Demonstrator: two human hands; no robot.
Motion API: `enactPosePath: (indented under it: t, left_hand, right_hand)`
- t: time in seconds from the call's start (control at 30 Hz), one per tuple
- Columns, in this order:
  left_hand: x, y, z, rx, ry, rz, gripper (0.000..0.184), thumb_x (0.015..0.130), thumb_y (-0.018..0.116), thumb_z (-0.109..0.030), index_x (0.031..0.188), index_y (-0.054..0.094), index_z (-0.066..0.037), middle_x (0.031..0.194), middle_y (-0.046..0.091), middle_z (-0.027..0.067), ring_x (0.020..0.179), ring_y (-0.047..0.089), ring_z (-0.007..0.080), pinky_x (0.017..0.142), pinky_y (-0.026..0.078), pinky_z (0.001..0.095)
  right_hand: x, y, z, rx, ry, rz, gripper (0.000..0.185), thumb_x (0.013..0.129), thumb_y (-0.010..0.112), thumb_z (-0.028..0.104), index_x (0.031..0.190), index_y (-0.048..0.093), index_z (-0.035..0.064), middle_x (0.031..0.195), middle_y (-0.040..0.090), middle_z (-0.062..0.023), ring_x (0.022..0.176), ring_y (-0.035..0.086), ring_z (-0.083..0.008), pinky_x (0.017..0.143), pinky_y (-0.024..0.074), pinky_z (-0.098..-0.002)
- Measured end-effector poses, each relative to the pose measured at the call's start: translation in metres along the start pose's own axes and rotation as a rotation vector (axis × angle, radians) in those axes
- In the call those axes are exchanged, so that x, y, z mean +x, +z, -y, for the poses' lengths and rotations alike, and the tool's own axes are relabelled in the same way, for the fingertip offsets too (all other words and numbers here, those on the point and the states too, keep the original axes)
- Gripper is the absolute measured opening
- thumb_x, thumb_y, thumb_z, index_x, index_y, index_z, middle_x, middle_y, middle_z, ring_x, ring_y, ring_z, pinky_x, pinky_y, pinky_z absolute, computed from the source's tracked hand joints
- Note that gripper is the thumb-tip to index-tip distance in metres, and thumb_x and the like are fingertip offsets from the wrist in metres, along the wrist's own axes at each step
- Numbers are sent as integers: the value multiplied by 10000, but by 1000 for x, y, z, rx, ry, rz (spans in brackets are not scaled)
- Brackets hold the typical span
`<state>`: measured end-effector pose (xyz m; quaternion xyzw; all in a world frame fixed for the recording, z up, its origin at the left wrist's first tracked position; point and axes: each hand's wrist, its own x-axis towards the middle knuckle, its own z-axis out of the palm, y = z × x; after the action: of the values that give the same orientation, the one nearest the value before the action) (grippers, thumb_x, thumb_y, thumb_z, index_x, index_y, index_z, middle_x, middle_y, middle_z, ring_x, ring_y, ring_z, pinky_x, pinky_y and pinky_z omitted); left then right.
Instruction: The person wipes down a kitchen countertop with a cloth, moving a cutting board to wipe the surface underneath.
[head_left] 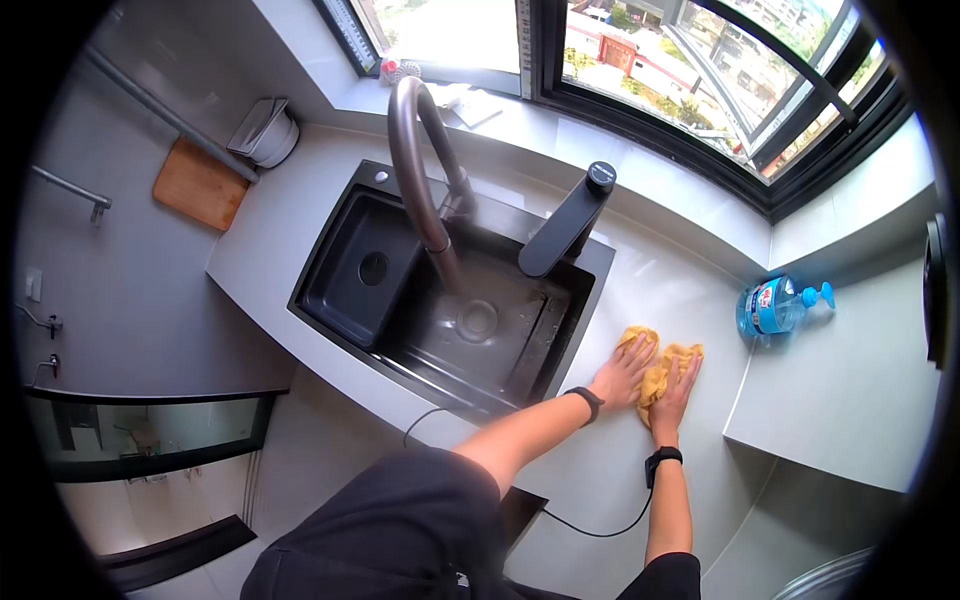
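A yellow cloth [655,382] lies bunched on the pale countertop, right of the sink. My left hand [622,376] rests on its left part, fingers stretched out and a little apart. On the cloth's right part lies my right hand [674,396], its fingers extended over the folds. Both hands are open and press from above; their undersides are hidden. A dark band circles the left wrist, and a black watch-like device [662,458] with a cable is on the right one. To the right stands a blue pump bottle [772,307].
The dark sink [440,350] has a smaller basin [360,265] on its left. A tall curved faucet [405,150] and a black column-shaped fixture [568,225] rise behind it. A wooden board [200,185] leans at the left, by a white container [268,135]. The window [680,100] stands open.
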<state>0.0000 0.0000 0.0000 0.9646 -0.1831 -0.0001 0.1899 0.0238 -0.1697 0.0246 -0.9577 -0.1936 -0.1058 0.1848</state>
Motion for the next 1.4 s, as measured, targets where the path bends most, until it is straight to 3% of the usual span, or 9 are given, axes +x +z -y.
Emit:
enactPosePath:
  t: [0.07, 0.1, 0.43, 0.6, 0.73, 0.83, 1.07, 1.17, 1.4]
  left_hand:
    - [-10, 17, -30, -76, 42, -28, 749, 907, 496, -458, 1514, 390, -32, 1656, 175, 147, 1544, 49, 351, 1230, 116, 487]
    - [-71, -13, -8, -39, 61, -11, 745, 901, 502, -447, 1508, 398, -26, 1655, 178, 144, 1545, 51, 348, 1231, 118, 481]
    - [-223, -31, -49, 30, 214, 167, 723, 921, 476, -496, 1540, 386, -133, 1671, 158, 74, 1551, 39, 285, 1244, 78, 462]
    - [-277, -37, -19, -52, 207, 123, 679, 853, 562, -425, 1410, 527, -37, 1629, 278, 92, 1542, 123, 272, 1245, 135, 456]
    - [-335, -46, 49, -142, 286, -185, 684, 777, 637, -373, 1345, 554, -2, 1560, 389, 106, 1507, 243, 301, 1225, 225, 471]
    - [-382, -84, 117, -93, 318, -196, 667, 835, 628, -384, 1388, 513, -28, 1560, 385, 110, 1503, 259, 302, 1217, 245, 476]
    - [-508, -155, 222, 212, -25, -121, 535, 899, 535, -114, 1429, 481, -68, 1582, 356, 58, 1498, 270, 282, 1194, 324, 436]
    - [-536, -167, 240, 248, -167, -120, 531, 895, 526, -97, 1423, 484, -59, 1573, 362, 64, 1493, 275, 288, 1188, 336, 436]
    - [-507, -163, 231, 173, 7, -95, 466, 899, 509, -88, 1361, 529, -33, 1544, 398, 96, 1486, 289, 305, 1181, 347, 441]
  right_hand:
    - [-31, -14, -16, -55, 4, 77, 624, 905, 646, 164, 1474, 404, 80, 1616, 179, -224, 1483, 200, -455, 1199, 276, -505]
    - [-60, -8, 47, -18, 32, 60, 613, 908, 643, 163, 1468, 409, 79, 1612, 187, -223, 1482, 204, -454, 1199, 275, -508]
    - [-230, -30, 140, -11, 127, 101, 631, 936, 637, 207, 1498, 375, 98, 1592, 205, -208, 1493, 183, -431, 1209, 237, -518]
    - [-231, -22, 186, -21, 5, 205, 667, 918, 652, 223, 1496, 352, 79, 1589, 210, -219, 1479, 196, -464, 1196, 255, -548]
    - [-224, 14, 233, -1, -196, 263, 582, 913, 592, 115, 1459, 406, 42, 1585, 252, -213, 1479, 220, -455, 1201, 275, -516]
    - [-201, 45, 290, 44, -394, 240, 506, 925, 505, 72, 1427, 453, 25, 1577, 280, -206, 1480, 238, -441, 1201, 297, -493]
    - [-150, 104, 450, 150, -717, 365, 504, 898, 497, 69, 1397, 499, -2, 1556, 336, -222, 1479, 264, -414, 1207, 284, -459]
    - [-141, 120, 491, 174, -783, 347, 496, 892, 507, 81, 1381, 521, 1, 1550, 353, -217, 1478, 275, -395, 1205, 288, -462]
    - [-147, 110, 454, 201, -729, 327, 448, 878, 529, 67, 1320, 579, 18, 1527, 415, -169, 1462, 330, -355, 1185, 332, -434]
